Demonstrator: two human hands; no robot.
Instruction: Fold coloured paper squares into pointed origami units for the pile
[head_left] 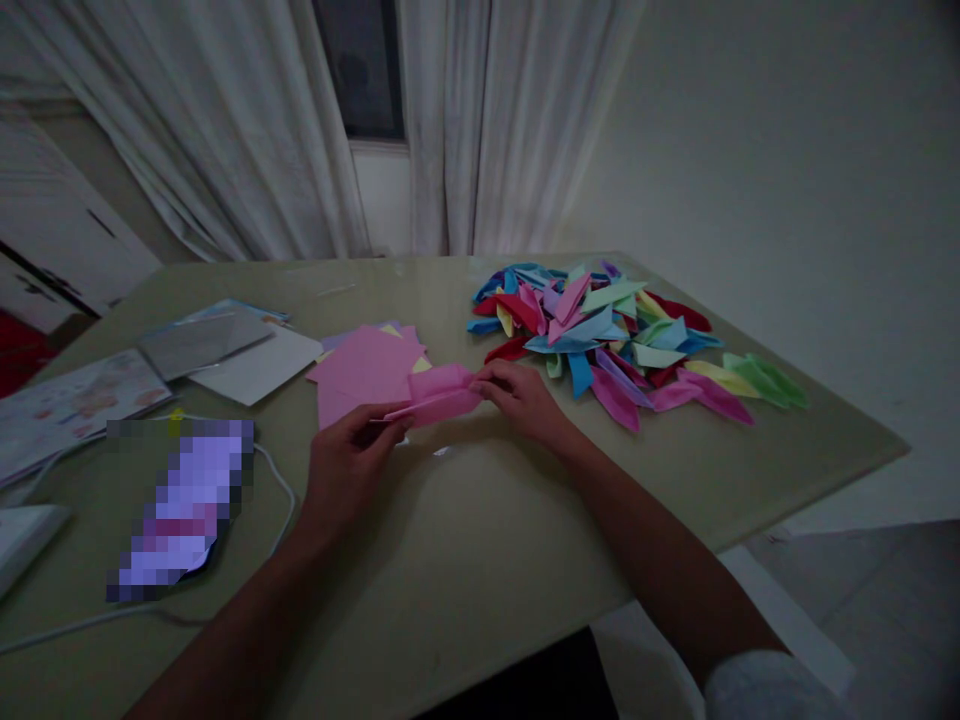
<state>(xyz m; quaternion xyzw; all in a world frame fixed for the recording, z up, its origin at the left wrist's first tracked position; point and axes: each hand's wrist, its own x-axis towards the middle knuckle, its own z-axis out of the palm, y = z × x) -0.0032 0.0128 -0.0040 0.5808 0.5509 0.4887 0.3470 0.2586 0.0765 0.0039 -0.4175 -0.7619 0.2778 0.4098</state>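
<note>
A partly folded piece of pink paper (pixel 442 393) is held a little above the table between my two hands. My left hand (pixel 352 455) pinches its left end, thumb toward me. At its right end, the fingers and thumb of my right hand (pixel 517 398) are closed on the paper. Just behind my left hand lies a stack of flat pink sheets (pixel 367 362), with yellow and purple edges showing underneath. Beyond my right hand is a heap of folded paper pieces (pixel 592 325) in red, blue, pink, green, yellow and purple.
On the left lie a lit phone (pixel 187 500), its picture blurred out, a white cable (pixel 281 475), printed packets (pixel 82 405) and a white sheet (pixel 262 365). The table's right corner (pixel 892 448) juts out near a wall. Curtains (pixel 450 130) hang behind the table.
</note>
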